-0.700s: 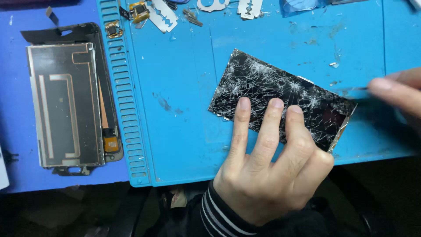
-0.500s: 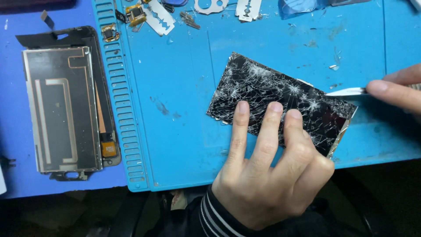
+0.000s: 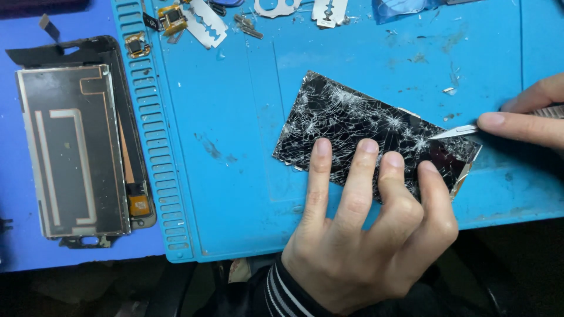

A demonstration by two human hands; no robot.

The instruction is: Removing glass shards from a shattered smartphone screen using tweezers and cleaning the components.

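1. Display assembly (image 3: 79,149), dark with pale traces on its back, is lying face down near the left edge of the worktop, just off the blue mat (image 3: 235,135).
2. Razor blades (image 3: 202,22) and small metal parts are lying along the mat's far edge.
3. Left hand (image 3: 367,235) is lying open and flat, four fingertips (image 3: 322,149) pressing the cracked glass panel (image 3: 376,132) onto the mat near its front edge.
4. Right hand (image 3: 529,120), entering from the right edge, is pinching a thin blade (image 3: 455,132), whose tip is touching the panel's right end.
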